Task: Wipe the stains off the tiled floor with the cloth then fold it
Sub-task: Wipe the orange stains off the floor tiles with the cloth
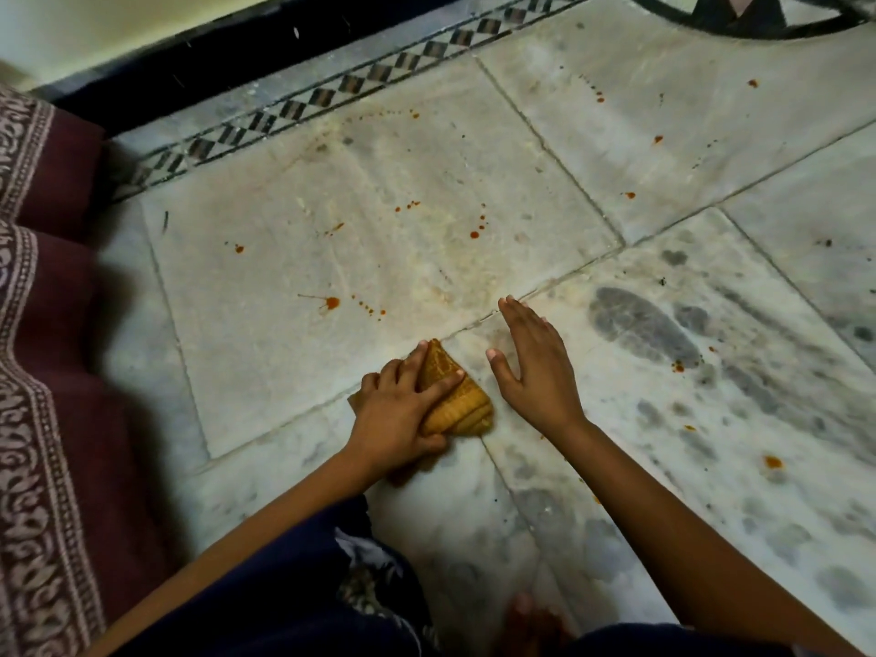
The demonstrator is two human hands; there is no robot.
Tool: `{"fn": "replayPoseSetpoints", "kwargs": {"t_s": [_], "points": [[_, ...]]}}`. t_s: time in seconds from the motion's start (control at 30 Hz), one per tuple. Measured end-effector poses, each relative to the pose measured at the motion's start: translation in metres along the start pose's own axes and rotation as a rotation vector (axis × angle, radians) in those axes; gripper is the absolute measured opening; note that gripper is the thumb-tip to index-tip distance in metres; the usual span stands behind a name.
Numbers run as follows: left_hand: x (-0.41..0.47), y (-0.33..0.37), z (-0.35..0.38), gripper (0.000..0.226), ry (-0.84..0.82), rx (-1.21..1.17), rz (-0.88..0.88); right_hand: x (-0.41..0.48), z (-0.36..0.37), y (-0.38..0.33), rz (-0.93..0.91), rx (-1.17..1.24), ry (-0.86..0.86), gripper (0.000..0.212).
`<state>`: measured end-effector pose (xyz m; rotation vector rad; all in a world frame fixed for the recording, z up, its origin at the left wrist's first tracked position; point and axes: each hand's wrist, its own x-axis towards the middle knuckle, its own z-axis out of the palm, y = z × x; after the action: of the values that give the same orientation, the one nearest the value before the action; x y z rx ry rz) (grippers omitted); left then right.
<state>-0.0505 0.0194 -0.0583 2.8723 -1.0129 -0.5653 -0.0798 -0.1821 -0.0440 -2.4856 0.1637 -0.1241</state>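
Far left, a maroon patterned fabric [42, 324] runs down the edge of your view, and beyond it a black-and-white checkered border [332, 92] cuts diagonally along the wall side of the tiled floor [545, 149]. Moving in, the big pale tile in front of you is dotted with orange-red stains [332, 303]: one blob with a thin streak near the middle left, a trail of small drops beside it, and more specks higher up. Now your left hand [398, 414]: its grip is closed on the cloth [455, 400], fingers laid over the top and thumb tucked at the near edge, pressing it to the floor. The cloth is mustard yellow, bunched into a rough wedge, and sits right at the joint where the tiles meet. Just beside it, your right hand [531, 367] lies flat on the floor, grip open, fingers straight and pointing away from you, holding nothing. Further right, the tile shows dark grey smudges [640, 324] and a few more orange spots, one close to the right edge. Down at the bottom, a dark blue garment [284, 585] covers your lap.
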Motion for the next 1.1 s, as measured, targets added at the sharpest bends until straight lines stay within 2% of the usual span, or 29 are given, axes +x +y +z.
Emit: {"fn": "replayPoseSetpoints", "kwargs": {"t_s": [0.1, 0.2, 0.53, 0.67, 0.77, 0.83, 0.97, 1.1], "points": [[0.006, 0.000, -0.009, 0.074, 0.022, -0.010, -0.011, -0.003, 0.000, -0.002, -0.009, -0.011, -0.017, 0.060], [0.009, -0.006, -0.026, 0.069, 0.050, -0.118, -0.054, 0.002, 0.000, -0.005, -0.036, 0.001, -0.028, 0.062], [0.010, -0.070, -0.094, 0.070, 0.255, -0.234, -0.341, 0.044, -0.002, -0.019, -0.116, -0.070, -0.088, 0.064], [0.033, -0.110, -0.092, 0.059, 0.281, -0.191, -0.416, 0.053, 0.018, -0.015, -0.106, -0.171, -0.169, 0.068], [0.057, -0.132, -0.075, 0.051, 0.284, -0.247, -0.486, 0.050, 0.037, -0.010, -0.102, -0.228, -0.234, 0.081], [0.074, -0.136, -0.061, 0.056, 0.250, -0.186, -0.433, 0.049, 0.051, -0.008, -0.088, -0.218, -0.220, 0.085], [0.085, -0.119, -0.035, 0.081, 0.167, -0.117, -0.227, 0.042, 0.074, -0.008, -0.020, -0.228, -0.150, 0.074], [0.045, -0.124, -0.009, 0.070, 0.176, -0.038, 0.079, 0.038, 0.082, -0.007, 0.009, -0.295, -0.113, 0.065]]}}
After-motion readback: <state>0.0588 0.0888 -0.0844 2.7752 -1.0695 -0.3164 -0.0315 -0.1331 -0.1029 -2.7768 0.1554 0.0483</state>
